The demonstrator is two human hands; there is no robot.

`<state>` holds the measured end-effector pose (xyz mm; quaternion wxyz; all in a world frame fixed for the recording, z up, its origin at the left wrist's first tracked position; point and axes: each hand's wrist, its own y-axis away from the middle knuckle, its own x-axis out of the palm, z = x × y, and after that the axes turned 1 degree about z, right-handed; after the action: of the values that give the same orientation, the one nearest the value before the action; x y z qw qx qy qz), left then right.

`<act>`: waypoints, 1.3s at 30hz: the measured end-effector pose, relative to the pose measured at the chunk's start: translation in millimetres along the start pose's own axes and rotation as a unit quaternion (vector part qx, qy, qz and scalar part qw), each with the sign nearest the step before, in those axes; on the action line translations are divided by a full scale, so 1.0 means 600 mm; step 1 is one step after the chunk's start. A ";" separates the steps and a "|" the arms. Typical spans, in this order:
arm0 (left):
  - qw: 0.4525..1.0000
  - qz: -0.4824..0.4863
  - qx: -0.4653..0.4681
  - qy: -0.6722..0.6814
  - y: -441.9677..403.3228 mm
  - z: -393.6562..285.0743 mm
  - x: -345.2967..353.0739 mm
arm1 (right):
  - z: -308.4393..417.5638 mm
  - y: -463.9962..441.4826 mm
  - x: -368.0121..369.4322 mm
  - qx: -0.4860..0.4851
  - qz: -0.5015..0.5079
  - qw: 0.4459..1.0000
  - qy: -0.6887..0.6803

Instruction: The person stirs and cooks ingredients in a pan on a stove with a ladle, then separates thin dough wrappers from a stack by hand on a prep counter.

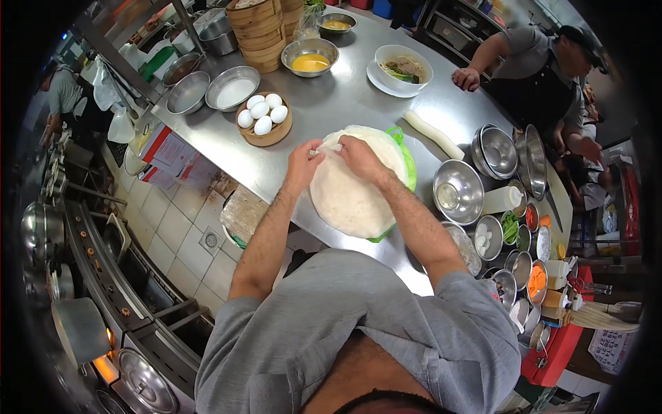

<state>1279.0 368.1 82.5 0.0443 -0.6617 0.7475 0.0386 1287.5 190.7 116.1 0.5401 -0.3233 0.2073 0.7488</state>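
A large, pale round sheet of dough (355, 196) lies in front of me on the steel table, perhaps several thin sheets stacked. Bright green plastic (408, 162) shows from under its right and near edges. At the far left part of the round, my left hand (303, 164) is closed, fingertips pinching the thin rim. Just beside it my right hand (360, 157) pinches the same rim, thumb and fingers together. The fingertips are partly hidden by the hands. A long white roll of dough (433, 135) lies beyond the green plastic to the right.
Eggs (262, 114) sit in a bamboo steamer beyond my left hand. Steel bowls (233, 88) and stacked bamboo steamers (256, 34) stand behind. A noodle bowl (403, 69) is at the back. More bowls (458, 192) crowd the right. A co-worker (538, 76) stands across the table. Stoves (110, 276) are left.
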 end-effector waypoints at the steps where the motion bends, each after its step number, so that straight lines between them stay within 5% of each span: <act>1: 0.996 0.003 0.034 -0.078 -0.013 0.016 -0.004 | 0.004 0.004 0.005 0.002 -0.001 1.000 0.000; 3: 0.985 0.009 0.070 -0.156 -0.021 0.018 -0.005 | 0.031 0.017 0.008 -0.004 -0.015 1.000 0.018; 8: 0.992 0.007 -0.016 -0.123 0.005 -0.024 -0.003 | 0.071 0.034 0.009 0.053 0.009 0.994 0.098; 11: 0.999 -0.005 0.029 -0.043 0.008 0.016 -0.004 | 0.056 0.025 0.017 0.066 0.026 0.992 0.104; 17: 0.999 0.025 -0.023 -0.026 0.022 0.018 -0.005 | 0.037 0.015 0.014 0.057 0.032 0.986 0.151; 27: 0.999 0.035 -0.027 -0.014 0.021 0.056 -0.006 | -0.021 -0.001 -0.046 0.143 -0.072 0.984 -0.072; 36: 0.998 0.046 -0.038 0.008 0.024 0.053 -0.005 | -0.080 -0.001 -0.119 0.170 -0.155 0.970 -0.077; 39: 0.998 0.050 -0.037 0.008 0.024 0.056 -0.006 | -0.112 0.001 -0.129 0.135 -0.281 0.944 -0.104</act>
<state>1265.7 377.3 49.7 0.0117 -0.6249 0.7781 0.0628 1320.2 93.8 123.3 0.7858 -0.2133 0.1499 0.5608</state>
